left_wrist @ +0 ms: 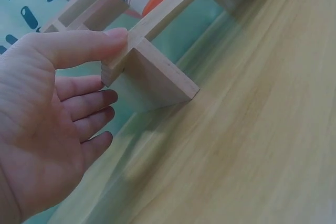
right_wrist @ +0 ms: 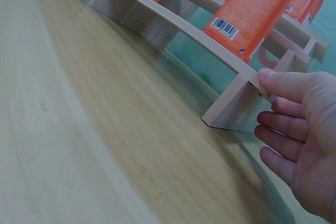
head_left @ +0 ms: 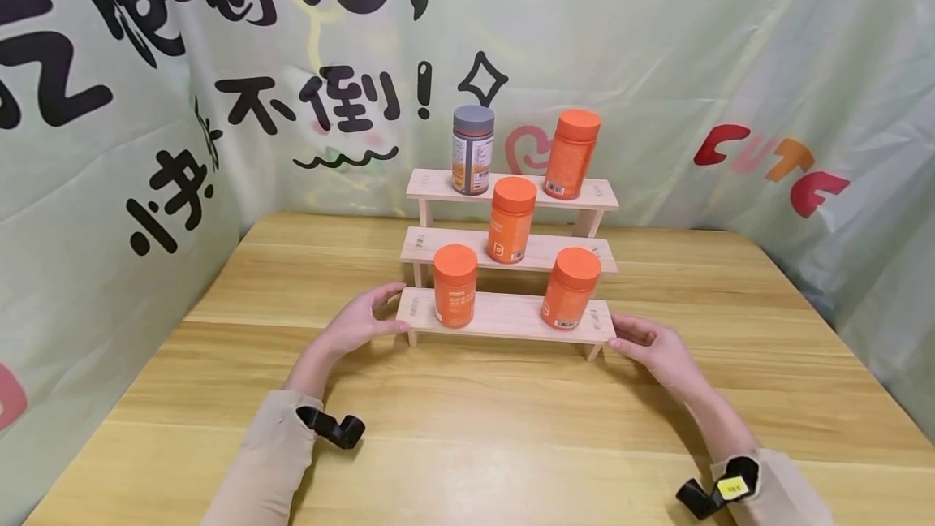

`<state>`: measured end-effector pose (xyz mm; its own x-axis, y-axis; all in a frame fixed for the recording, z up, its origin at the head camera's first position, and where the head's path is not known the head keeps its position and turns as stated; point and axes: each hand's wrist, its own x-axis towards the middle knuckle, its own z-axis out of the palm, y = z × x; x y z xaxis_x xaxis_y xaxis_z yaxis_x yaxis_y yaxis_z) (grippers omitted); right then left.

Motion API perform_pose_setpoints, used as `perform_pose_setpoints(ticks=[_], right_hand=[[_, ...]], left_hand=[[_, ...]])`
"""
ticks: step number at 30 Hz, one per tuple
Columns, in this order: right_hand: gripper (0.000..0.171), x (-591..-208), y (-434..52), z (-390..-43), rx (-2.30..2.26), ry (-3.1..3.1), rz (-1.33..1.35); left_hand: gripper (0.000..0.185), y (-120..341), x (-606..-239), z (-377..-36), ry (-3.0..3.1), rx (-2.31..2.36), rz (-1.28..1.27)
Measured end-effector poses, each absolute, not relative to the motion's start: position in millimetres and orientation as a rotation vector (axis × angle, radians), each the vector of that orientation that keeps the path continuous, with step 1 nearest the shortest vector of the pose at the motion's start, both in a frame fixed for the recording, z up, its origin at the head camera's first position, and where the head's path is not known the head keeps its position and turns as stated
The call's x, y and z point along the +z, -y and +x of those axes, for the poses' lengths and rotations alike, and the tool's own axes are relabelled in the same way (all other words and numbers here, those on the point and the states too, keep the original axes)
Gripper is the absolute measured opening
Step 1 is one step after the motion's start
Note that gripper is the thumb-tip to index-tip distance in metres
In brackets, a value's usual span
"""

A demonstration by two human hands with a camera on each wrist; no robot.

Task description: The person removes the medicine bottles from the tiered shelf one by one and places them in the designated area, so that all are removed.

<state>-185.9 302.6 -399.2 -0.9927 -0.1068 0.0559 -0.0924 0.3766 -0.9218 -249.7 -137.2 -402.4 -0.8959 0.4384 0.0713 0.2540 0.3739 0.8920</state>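
Observation:
Three pale wooden display risers stand in steps, the front one (head_left: 507, 317) lowest. My left hand (head_left: 360, 320) grips its left end, thumb (left_wrist: 97, 46) on the front corner and index finger at the back edge. At the right end, my right hand (head_left: 660, 351) holds the corner, its thumb (right_wrist: 286, 84) against the front edge and its other fingers below, loosely bent. On the front riser stand two orange jars, one left (head_left: 456, 286) and one right (head_left: 572, 289). Another orange jar (head_left: 511, 222) is on the middle riser (head_left: 558, 252).
The back riser (head_left: 511, 183) carries a grey-capped jar (head_left: 472, 151) and an orange jar (head_left: 572, 155). Everything stands toward the far side of a wooden table (head_left: 467, 428). A printed cloth (head_left: 657, 47) hangs behind and along both sides.

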Motion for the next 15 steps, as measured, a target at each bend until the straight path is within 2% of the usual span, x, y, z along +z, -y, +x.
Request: perform_pose_setpoints(ticks=[15], right_hand=[[0.053, -401.3, -300.0, -182.6, -1.741, -2.633, -0.158]], left_hand=[[0.076, 137.3, -404.6, -251.3, -2.414, 1.588, 0.668]])
